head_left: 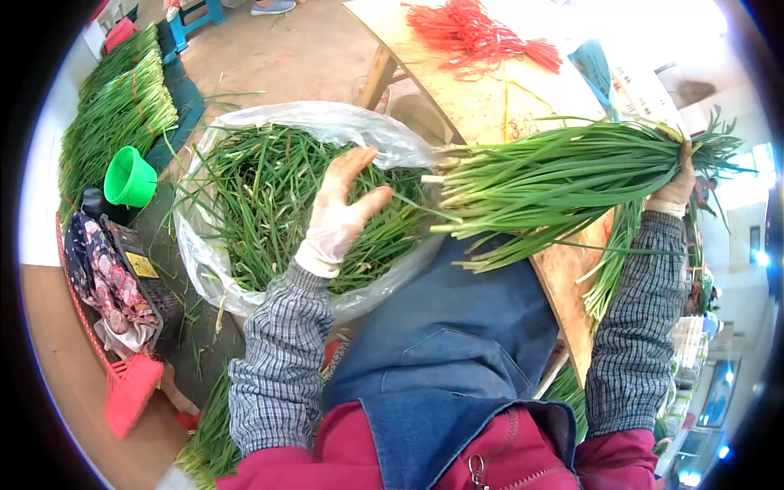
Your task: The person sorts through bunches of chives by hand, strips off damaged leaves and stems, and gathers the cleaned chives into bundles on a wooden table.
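My right hand [676, 181], in a pale thin glove, is wrapped round a large bunch of long green stalks [563, 167] near its leafy end. The pale cut ends of the bunch point left, toward the plastic-lined container. My left hand [343, 204], also gloved, has its thumb and fingers apart and nothing between them. It hovers over the container's clear plastic liner [196, 261], which is full of loose green leaves and trimmings [269, 204]. A few single stalks stick out from the bunch toward my left hand.
Red ties [482, 37] lie on the wooden table [433, 41]. More stalks [608, 261] rest on its near part. At the left are tied bundles [122, 114], a green bucket [131, 177], a basket with patterned cloth [110, 269] and a red brush [132, 392]. A shoe [272, 7] shows at the top.
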Motion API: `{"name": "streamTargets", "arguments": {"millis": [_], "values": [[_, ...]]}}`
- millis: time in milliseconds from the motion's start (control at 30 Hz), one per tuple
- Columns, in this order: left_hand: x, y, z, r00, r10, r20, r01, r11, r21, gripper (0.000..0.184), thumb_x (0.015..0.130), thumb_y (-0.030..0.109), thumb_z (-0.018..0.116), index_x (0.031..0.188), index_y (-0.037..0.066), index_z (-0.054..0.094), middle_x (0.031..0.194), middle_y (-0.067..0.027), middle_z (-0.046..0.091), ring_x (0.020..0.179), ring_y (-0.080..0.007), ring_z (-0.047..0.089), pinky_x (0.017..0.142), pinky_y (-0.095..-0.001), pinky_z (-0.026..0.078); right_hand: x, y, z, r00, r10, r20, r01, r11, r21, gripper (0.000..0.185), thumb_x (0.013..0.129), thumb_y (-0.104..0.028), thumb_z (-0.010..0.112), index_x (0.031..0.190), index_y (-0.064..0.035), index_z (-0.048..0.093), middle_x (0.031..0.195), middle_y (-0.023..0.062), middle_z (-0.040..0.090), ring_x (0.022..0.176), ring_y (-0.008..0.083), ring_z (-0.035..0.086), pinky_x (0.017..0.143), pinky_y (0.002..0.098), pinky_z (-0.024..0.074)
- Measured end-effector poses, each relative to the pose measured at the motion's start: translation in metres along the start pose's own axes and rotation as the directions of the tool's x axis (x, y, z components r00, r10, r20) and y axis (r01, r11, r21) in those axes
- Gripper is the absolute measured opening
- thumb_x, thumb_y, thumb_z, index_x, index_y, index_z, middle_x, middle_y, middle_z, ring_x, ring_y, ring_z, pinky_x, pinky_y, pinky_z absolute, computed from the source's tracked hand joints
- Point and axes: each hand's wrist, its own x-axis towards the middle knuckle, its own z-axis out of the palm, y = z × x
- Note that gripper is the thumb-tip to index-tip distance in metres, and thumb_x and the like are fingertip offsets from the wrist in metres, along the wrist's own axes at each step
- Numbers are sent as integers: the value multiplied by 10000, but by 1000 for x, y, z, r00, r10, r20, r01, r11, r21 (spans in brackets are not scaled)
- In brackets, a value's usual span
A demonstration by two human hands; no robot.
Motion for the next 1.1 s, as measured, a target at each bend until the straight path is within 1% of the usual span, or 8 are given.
{"name": "streamTargets", "arguments": {"millis": [233,400,600,700,733,867,967,1100], "values": [[59,26,62,915,162,370,-233,960,155,799,672,302,708,1336,84,320,1365,-196,270,1292,-305,215,1065,-361,177,-8,13,-25,995,-8,-99,18,995,97,420,810,-232,605,1116,42,517,1062,170,580,976,284,559,886,423,443],[61,10,84,923,61,380,23,977,-211,322,837,30,550,1156,9,517,981,-53,593,908,-113,544,794,-231,450,-11,21,-39,997,-13,-78,26,987,159,356,806,-223,610,1051,30,557,992,150,605,960,281,566,902,423,433],[59,62,62,880,-202,430,300,938,-174,148,849,121,539,931,22,611,791,-17,609,753,-91,538,656,-232,441,-25,24,-35,995,-22,-100,43,975,217,334,807,-223,611,1028,19,545,962,111,590,966,245,546,928,388,409],[55,82,44,897,-115,427,110,993,37,152,820,141,540,875,19,613,751,-20,600,695,-86,515,604,-225,412,-32,23,-18,981,41,-188,-16,991,131,331,818,-221,597,1024,30,535,931,112,583,956,247,544,933,388,401],[53,91,39,891,-182,415,164,983,80,149,803,145,531,831,20,608,697,-18,574,626,-82,482,563,-221,379,-25,30,-29,997,49,61,-64,958,279,340,826,-222,584,1032,42,530,976,142,582,966,257,544,925,393,408],[40,97,9,875,-303,378,258,952,165,181,832,137,530,891,-24,589,729,-57,595,668,-141,537,631,-265,431,-26,53,-33,998,6,-66,4,990,140,278,821,-166,574,1002,45,557,953,163,610,856,267,596,809,379,487],[28,92,-2,857,-366,364,423,901,-91,220,841,263,582,769,55,597,575,50,481,459,-20,374,403,-181,264,-20,64,-32,991,84,-100,-70,988,136,240,803,-138,583,972,33,585,906,137,626,782,238,615,739,346,513],[27,108,5,746,-579,329,657,721,-221,228,839,263,587,777,45,609,554,52,469,439,-14,349,385,-178,236,-24,63,-13,983,88,-164,-69,990,119,220,785,-99,590,962,32,588,893,128,628,761,229,619,707,334,521]]}}
